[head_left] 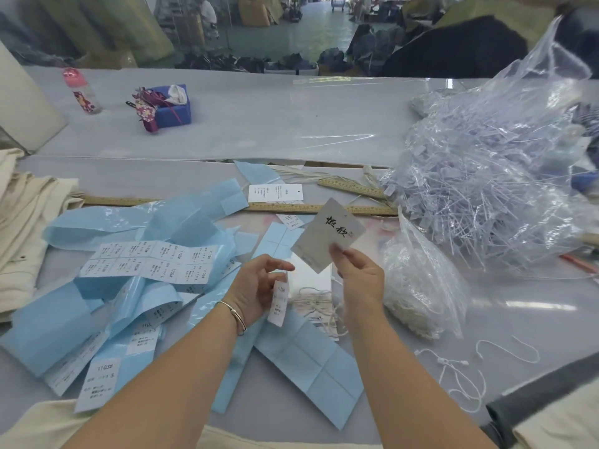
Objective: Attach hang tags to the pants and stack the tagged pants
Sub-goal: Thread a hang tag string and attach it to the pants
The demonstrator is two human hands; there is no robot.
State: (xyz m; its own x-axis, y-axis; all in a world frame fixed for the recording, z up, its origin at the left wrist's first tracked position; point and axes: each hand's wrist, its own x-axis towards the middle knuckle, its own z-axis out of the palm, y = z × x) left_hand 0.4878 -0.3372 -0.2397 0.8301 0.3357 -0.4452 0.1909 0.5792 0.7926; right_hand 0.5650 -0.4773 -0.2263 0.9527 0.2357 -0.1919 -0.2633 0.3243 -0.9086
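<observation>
A long grey worktop stands in a big workshop, with heaps of dark cloth and another person far behind it. Blue backing sheets with white size stickers lie strewn across its near part, over two wooden rulers. A clear bag of plastic tag pins bulges at the right, a smaller bag of white strings beside it. Cream pants are piled at the left edge. The right hand pinches a grey hang tag by its lower corner, raised above the worktop. The left hand, fingers loosely curled, holds a small white size sticker that hangs from its fingertips.
</observation>
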